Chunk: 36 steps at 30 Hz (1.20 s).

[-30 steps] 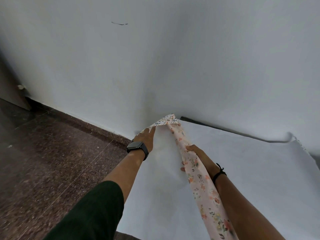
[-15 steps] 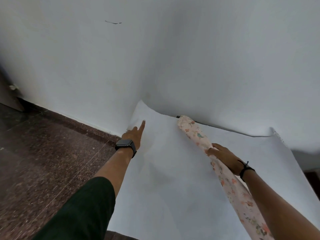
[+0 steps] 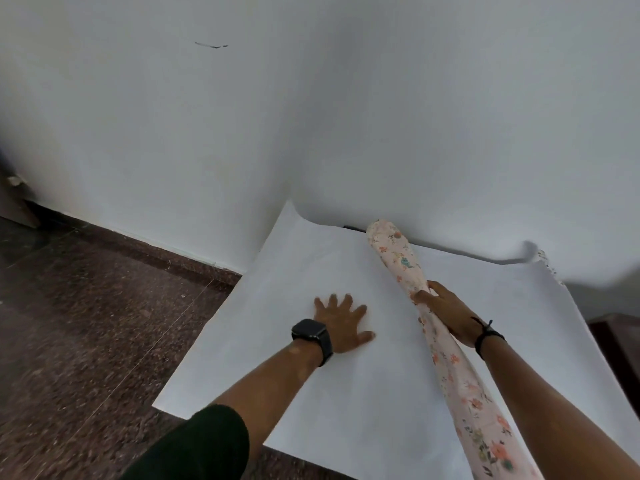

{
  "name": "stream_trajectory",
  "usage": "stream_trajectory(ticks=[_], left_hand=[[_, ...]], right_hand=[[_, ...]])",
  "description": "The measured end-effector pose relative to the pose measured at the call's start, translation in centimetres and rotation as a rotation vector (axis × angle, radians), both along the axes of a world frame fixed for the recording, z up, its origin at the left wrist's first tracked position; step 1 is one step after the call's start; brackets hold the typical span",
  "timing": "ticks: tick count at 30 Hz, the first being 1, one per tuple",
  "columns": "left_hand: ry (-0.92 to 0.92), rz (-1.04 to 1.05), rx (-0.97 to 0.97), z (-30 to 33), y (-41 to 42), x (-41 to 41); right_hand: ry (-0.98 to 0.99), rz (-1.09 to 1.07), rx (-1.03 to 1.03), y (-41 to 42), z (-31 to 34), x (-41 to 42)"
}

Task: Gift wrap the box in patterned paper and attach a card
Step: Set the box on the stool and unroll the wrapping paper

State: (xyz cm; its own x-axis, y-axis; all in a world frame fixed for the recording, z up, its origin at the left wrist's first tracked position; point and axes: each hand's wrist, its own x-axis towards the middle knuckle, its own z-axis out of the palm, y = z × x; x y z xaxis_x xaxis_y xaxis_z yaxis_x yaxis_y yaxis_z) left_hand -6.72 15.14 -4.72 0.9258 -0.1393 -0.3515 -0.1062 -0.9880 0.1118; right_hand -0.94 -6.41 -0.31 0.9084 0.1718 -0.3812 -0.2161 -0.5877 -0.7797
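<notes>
Speckled floor [image 3: 86, 323] beside paper sheet [image 3: 311, 271]

Home room, speckled stone floor [image 3: 86, 323], white wall [image 3: 311, 116]

one paper roll [image 3: 408, 268], one unrolled sheet [image 3: 346, 393], two hands [image 3: 341, 322]

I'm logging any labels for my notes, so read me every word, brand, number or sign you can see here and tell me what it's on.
None: no readable text anywhere in view.
The paper roll shows only a flower print, no words.
The white sheet is blank.
The watch face is dark, nothing shown.
The dark mark on the wall is a smudge, not writing.
</notes>
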Motion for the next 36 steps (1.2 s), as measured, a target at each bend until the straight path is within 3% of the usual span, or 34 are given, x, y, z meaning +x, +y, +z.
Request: stream_trajectory(ticks=[8, 17, 27, 31, 34, 36], left_hand=[[0.080, 0.094, 0.017, -1.2, -1.5, 1.7], [0.069, 0.053, 0.012, -1.5, -2.3, 3.6], [-0.010, 0.019, -0.015, -0.7, -3.8, 2.7], [-0.033, 0.074, -0.262, 1.5, -6.4, 1.5], [0.023, 0.201, -0.668, 4.5, -9.0, -0.2], [0.184, 0.303, -0.968, 6.8, -10.8, -1.6]], right_hand=[[-0.094, -0.008, -0.273, -3.9, 0.1, -1.5], [-0.033, -0.095, -0.274, -6.0, -0.5, -0.9], [-0.107, -0.208, -0.140, -6.1, 0.9, -2.2], [-0.139, -0.185, -0.168, -5.8, 2.1, -3.3], [-0.136, -0.188, -0.152, -5.5, 3.2, -4.6], [-0.114, -0.235, -0.079, -5.3, 4.0, -5.5]])
